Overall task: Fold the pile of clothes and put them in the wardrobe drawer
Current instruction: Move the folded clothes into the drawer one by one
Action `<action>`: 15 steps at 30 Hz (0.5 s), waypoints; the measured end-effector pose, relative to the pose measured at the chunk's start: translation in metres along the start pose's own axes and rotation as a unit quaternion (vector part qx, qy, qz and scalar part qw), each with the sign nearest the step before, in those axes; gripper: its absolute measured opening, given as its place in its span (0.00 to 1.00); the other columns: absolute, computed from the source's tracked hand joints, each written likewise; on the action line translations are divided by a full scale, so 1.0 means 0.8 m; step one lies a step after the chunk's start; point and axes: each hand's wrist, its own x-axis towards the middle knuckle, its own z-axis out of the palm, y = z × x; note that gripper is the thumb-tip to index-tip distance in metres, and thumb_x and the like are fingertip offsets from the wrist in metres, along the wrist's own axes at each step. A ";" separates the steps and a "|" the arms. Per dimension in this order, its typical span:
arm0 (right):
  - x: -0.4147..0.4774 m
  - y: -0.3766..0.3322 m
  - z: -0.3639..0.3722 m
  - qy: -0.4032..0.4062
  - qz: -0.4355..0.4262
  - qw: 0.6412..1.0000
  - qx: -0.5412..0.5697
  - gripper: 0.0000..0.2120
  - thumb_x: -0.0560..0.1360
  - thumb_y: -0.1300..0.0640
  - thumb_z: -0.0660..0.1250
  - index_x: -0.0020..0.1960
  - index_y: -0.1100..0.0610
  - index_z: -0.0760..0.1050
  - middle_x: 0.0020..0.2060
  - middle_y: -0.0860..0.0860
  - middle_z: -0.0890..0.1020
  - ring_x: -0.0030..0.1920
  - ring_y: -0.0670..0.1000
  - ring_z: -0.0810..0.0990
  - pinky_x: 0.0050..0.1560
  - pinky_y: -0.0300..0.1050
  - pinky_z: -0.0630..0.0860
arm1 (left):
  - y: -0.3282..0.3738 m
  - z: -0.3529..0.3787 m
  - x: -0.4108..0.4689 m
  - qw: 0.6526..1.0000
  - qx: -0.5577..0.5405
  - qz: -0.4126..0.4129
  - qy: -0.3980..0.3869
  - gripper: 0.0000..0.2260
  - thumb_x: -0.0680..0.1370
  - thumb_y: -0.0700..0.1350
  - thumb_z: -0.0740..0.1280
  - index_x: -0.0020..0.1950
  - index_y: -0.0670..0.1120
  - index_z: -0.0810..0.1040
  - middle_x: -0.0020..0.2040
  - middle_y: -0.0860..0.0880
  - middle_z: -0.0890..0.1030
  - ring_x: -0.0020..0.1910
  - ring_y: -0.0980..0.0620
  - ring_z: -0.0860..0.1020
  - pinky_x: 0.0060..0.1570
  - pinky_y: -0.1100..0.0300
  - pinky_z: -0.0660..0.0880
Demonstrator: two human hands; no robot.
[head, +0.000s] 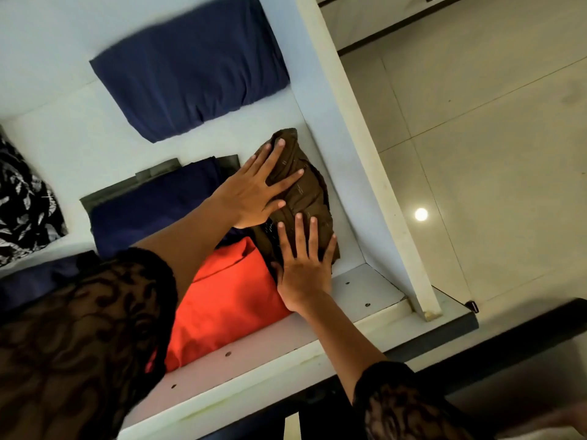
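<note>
A folded brown garment (309, 198) lies in the right near corner of the open white drawer (359, 290). My left hand (257, 188) rests flat on its upper part, fingers spread. Flat on its lower end lies my right hand (301, 265), fingers spread too. Neither hand grips the cloth. Beside it sit a folded orange garment (222, 300) and a folded navy one (152, 208) on top of a dark green piece (158, 171). Another navy fold (190, 65) lies farther back.
A black and white leaf-print garment (22, 201) lies at the drawer's left. The drawer's right wall (346, 100) runs next to the brown garment. Beyond it is a pale tiled floor (492, 154) with a light reflection (421, 214).
</note>
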 end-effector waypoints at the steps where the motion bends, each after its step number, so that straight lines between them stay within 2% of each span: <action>1: 0.000 0.002 -0.003 -0.006 0.013 1.000 -0.006 0.33 0.80 0.43 0.47 0.69 0.48 0.24 0.68 0.53 0.26 0.68 0.56 0.24 0.66 0.64 0.29 | 0.003 -0.002 0.005 1.000 0.006 -0.004 -0.014 0.26 0.80 0.56 0.48 0.72 0.55 0.37 0.74 0.36 0.35 0.74 0.37 0.39 0.71 0.49 0.39; 4: 0.001 0.015 -0.008 -0.003 0.040 0.999 -0.036 0.35 0.81 0.43 0.48 0.68 0.48 0.22 0.67 0.53 0.24 0.69 0.57 0.24 0.67 0.62 0.29 | 0.021 -0.011 0.022 0.998 0.022 -0.016 -0.052 0.27 0.81 0.55 0.49 0.74 0.56 0.36 0.73 0.39 0.31 0.74 0.40 0.36 0.73 0.49 0.40; 7: -0.001 0.030 -0.015 -0.031 0.035 0.997 -0.059 0.35 0.80 0.43 0.49 0.67 0.49 0.22 0.71 0.54 0.27 0.71 0.59 0.28 0.68 0.62 0.31 | 0.035 -0.014 0.027 0.997 0.016 -0.036 -0.063 0.28 0.81 0.58 0.49 0.75 0.57 0.37 0.74 0.41 0.31 0.74 0.40 0.37 0.74 0.47 0.43; 11: -0.006 0.028 -0.028 -0.052 0.013 0.998 -0.034 0.37 0.79 0.41 0.51 0.72 0.49 0.27 0.73 0.55 0.31 0.72 0.60 0.30 0.69 0.64 0.35 | 0.048 -0.022 -0.002 0.997 0.003 -0.064 -0.033 0.29 0.80 0.59 0.51 0.75 0.57 0.39 0.75 0.41 0.35 0.75 0.40 0.40 0.73 0.47 0.44; 15: -0.034 0.015 -0.045 -0.012 -0.010 1.000 -0.021 0.34 0.80 0.41 0.50 0.76 0.53 0.35 0.75 0.55 0.35 0.74 0.59 0.34 0.71 0.64 0.40 | 0.076 -0.023 -0.062 0.993 -0.051 -0.099 0.029 0.29 0.80 0.59 0.52 0.76 0.54 0.41 0.76 0.39 0.38 0.75 0.41 0.41 0.72 0.48 0.44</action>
